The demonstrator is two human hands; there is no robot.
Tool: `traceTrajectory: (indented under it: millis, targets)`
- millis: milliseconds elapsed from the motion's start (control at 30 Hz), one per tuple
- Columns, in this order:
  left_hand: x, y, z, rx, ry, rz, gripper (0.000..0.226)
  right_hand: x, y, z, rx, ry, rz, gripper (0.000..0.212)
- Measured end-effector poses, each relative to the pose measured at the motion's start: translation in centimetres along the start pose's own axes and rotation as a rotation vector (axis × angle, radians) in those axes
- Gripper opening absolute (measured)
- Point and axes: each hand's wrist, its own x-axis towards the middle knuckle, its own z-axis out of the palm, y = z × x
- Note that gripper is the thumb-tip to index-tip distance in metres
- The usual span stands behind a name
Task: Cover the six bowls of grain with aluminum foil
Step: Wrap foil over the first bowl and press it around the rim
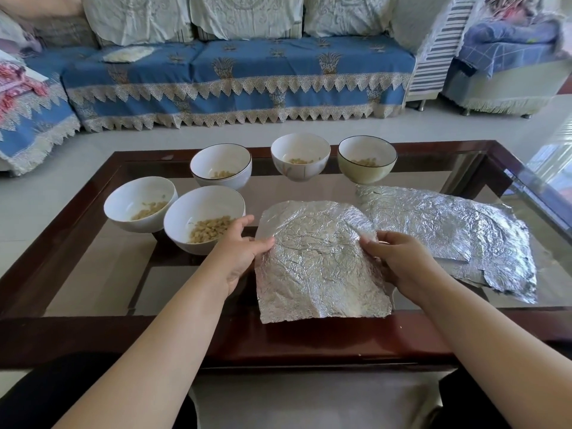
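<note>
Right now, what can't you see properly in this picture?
All in the head view:
- The task names six bowls; only five show. A sixth may sit under the held foil sheet, but that cannot be told.
- The right hand: its fingers are tucked behind the sheet.
- The foil pile: overlapping sheets hide how many there are.
- The middle back bowl: its rim hides most of the grain.
- The left hand covers part of the nearest bowl.

Both forearms outstretched, left hand [240, 255] and right hand [399, 261] in thumb-over pinching grip, palms inward.
</note>
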Motion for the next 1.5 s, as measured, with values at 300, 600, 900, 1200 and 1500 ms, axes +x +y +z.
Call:
traceTrajectory:
  millis: [300,600,900,1200,1500]
  targets:
    - [-0.2,-0.1,0.2,0.016,0.005,0.044,0.069,0.0,0.2,-0.4,-0.457,0.119,-0.279,0.058]
    - [-0.4,-0.1,0.8,0.086,0.061,0.120,0.068,-1.0,0.6,1.2,-1.176,0.100,-1.063,0.047]
    - [-1.2,0.3,0.5,0.565,0.097,0.259,0.075,-1.8,1.0,2.8,-1.466,-0.213,-0.709,0.105]
    - [-1.6,1.6,4.4,1.322,-0.209,0.687,0.084,-2.0,1.0,3.0,-1.455,-0.221,-0.697,0.108]
    - [-0.7,0.6,3.8,1.434,-0.260,0.695,0.094,-1.0,-0.9,2.3,-1.365,-0.283,-0.696,0.111]
